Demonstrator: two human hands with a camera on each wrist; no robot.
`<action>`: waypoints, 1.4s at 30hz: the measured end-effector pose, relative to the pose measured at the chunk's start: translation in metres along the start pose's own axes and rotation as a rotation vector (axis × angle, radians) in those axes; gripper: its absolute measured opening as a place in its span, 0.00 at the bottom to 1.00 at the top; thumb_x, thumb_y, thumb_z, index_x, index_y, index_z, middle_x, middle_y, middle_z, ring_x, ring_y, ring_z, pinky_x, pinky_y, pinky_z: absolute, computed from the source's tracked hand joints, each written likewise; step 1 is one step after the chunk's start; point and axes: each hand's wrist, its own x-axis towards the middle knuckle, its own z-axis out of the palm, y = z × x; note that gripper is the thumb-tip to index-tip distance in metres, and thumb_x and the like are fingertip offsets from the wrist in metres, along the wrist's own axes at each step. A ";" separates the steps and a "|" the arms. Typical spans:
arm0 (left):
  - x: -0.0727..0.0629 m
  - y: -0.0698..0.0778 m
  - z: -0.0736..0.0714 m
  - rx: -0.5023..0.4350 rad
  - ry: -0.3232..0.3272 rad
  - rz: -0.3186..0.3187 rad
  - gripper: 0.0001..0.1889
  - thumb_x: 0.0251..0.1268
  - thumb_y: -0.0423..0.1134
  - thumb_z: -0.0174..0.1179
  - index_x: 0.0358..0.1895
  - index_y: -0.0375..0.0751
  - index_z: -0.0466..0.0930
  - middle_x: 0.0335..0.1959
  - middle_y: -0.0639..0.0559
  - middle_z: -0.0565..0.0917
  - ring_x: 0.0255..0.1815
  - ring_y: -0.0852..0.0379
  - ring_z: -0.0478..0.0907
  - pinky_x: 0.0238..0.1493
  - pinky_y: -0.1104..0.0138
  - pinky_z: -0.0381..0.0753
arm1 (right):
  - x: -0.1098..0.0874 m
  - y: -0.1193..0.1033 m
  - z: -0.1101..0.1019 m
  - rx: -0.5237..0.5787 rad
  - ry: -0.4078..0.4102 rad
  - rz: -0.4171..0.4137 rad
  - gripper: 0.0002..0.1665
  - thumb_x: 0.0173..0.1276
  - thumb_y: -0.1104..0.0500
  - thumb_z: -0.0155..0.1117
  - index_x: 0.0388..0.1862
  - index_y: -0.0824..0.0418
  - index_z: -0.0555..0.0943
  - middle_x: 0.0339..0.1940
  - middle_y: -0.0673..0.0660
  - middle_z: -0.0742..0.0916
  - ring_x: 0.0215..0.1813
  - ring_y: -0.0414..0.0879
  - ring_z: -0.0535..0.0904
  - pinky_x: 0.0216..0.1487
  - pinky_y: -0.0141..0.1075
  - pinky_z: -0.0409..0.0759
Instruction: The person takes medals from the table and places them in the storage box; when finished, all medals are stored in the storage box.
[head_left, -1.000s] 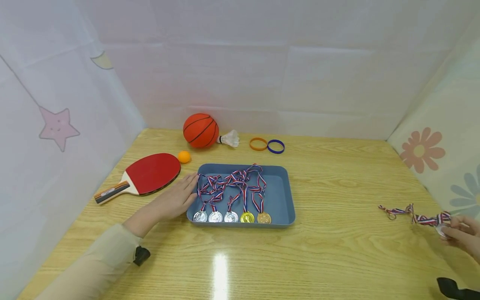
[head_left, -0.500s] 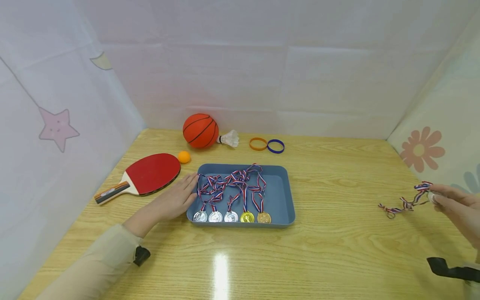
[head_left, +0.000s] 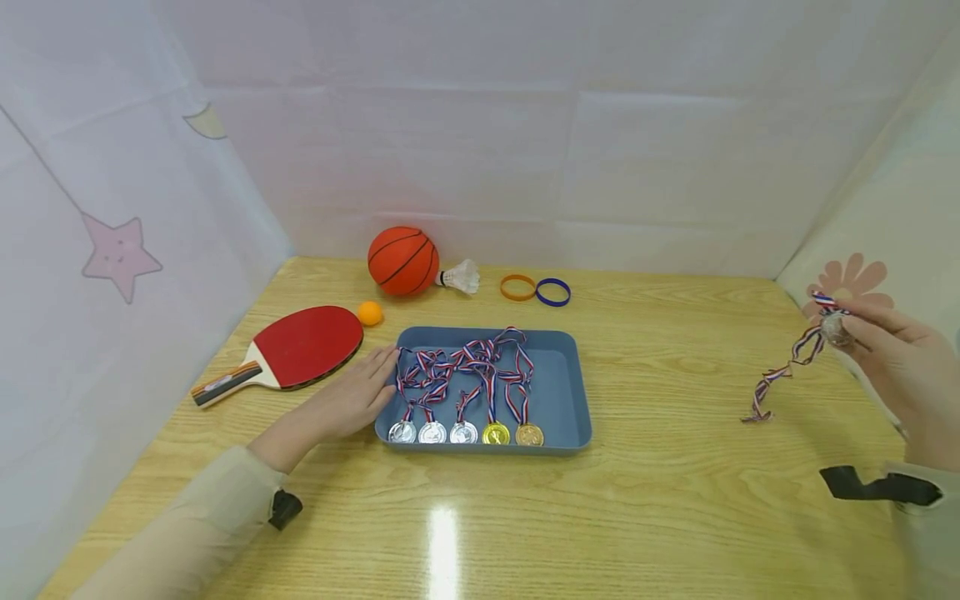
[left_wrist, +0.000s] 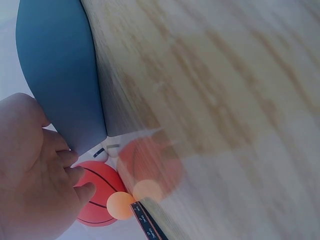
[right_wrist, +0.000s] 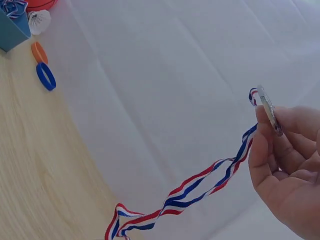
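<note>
My right hand pinches a silver medal between thumb and fingers, raised above the right side of the table. Its red, white and blue ribbon dangles down to the left. My left hand rests with straight fingers against the left wall of a blue-grey tray. Inside the tray, several medals lie in a row along the near side: silver ones at the left, then a gold medal and a bronze medal. Their tangled ribbons fill the tray's left and middle; its right part shows bare bottom.
A red table tennis bat lies left of the tray, with an orange ball at its tip. Behind stand a small basketball, a shuttlecock, an orange wristband and a blue wristband. Cloth walls border the table.
My right hand has lifted the silver medal off the table at the right and moved it up and leftward, the ribbon trailing. My left hand has stayed at the tray.
</note>
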 end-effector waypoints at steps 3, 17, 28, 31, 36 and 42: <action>0.000 0.000 0.000 -0.002 0.000 -0.001 0.31 0.72 0.42 0.42 0.70 0.26 0.46 0.71 0.35 0.49 0.71 0.39 0.42 0.67 0.50 0.48 | 0.011 -0.006 0.014 -0.031 0.028 0.027 0.17 0.67 0.71 0.50 0.54 0.69 0.77 0.54 0.54 0.75 0.44 0.40 0.76 0.41 0.24 0.75; 0.000 0.003 -0.002 0.001 0.005 0.002 0.31 0.71 0.41 0.43 0.69 0.25 0.47 0.70 0.34 0.49 0.70 0.38 0.43 0.66 0.49 0.49 | 0.052 -0.026 0.113 0.226 -0.294 -0.042 0.20 0.66 0.81 0.39 0.53 0.78 0.73 0.36 0.63 0.83 0.36 0.50 0.78 0.40 0.34 0.77; 0.000 0.002 -0.001 0.015 0.019 0.014 0.31 0.71 0.40 0.43 0.69 0.24 0.48 0.70 0.33 0.51 0.70 0.37 0.44 0.66 0.49 0.50 | 0.065 -0.015 0.180 0.096 -0.472 -0.059 0.19 0.66 0.79 0.44 0.52 0.72 0.76 0.38 0.60 0.83 0.37 0.47 0.78 0.40 0.33 0.78; 0.000 0.002 -0.001 0.016 0.012 0.010 0.31 0.71 0.40 0.43 0.69 0.24 0.47 0.70 0.33 0.50 0.70 0.37 0.43 0.66 0.49 0.49 | 0.068 -0.007 0.193 0.036 -0.446 -0.053 0.18 0.65 0.78 0.47 0.50 0.69 0.78 0.36 0.58 0.82 0.35 0.45 0.78 0.38 0.33 0.77; 0.000 0.002 -0.002 0.012 0.003 0.005 0.31 0.71 0.41 0.43 0.69 0.25 0.47 0.70 0.33 0.50 0.70 0.37 0.43 0.66 0.49 0.49 | 0.072 0.013 0.205 -0.079 -0.438 0.031 0.17 0.65 0.75 0.51 0.48 0.64 0.79 0.36 0.56 0.81 0.34 0.45 0.78 0.37 0.33 0.78; 0.001 0.001 -0.001 0.015 0.000 0.004 0.31 0.71 0.41 0.43 0.69 0.25 0.47 0.71 0.34 0.49 0.70 0.38 0.43 0.66 0.49 0.49 | 0.067 0.044 0.207 -0.318 -0.419 0.178 0.13 0.65 0.68 0.57 0.50 0.63 0.77 0.41 0.55 0.81 0.37 0.45 0.78 0.42 0.37 0.79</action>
